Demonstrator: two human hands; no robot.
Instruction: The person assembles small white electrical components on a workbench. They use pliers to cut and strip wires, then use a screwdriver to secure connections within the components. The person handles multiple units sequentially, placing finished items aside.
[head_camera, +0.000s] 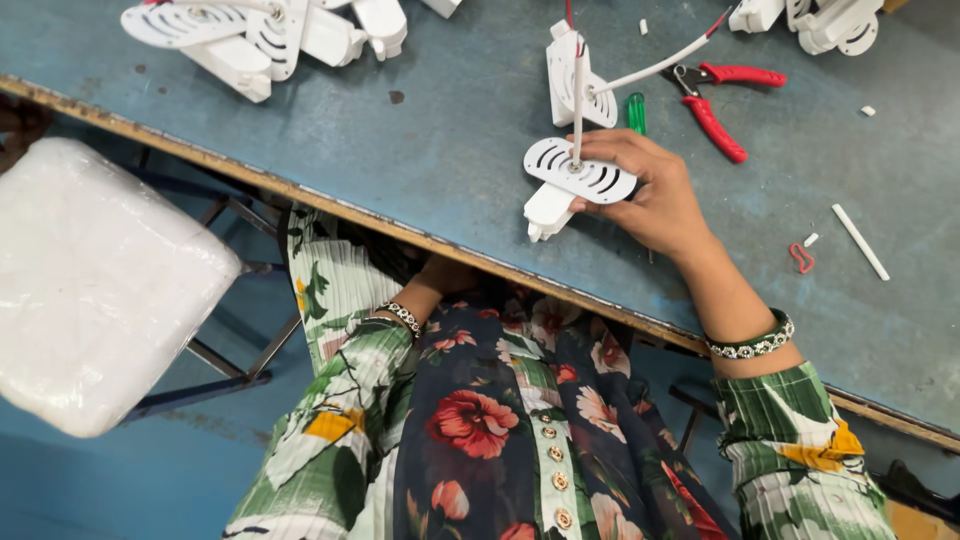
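The right hand (655, 195) curls its fingers (610, 150) around a white plastic housing (578, 175) with curved slots, pinning it on the blue worktable (400, 140) close to the near edge. A white cable (640, 72) with red cores at its end rises from the housing's middle. The left hand (445, 275) sits below the table edge, mostly hidden; I cannot tell how its fingers are set. Just beyond the held piece stands a second white housing (575, 85), with a green-handled screwdriver (636, 112) beside it and red-handled pliers (715, 100) further right. A loose white cable offcut (860, 242) and a red wire scrap (801, 258) lie to the right. More white housings (270, 35) are heaped at the far left.
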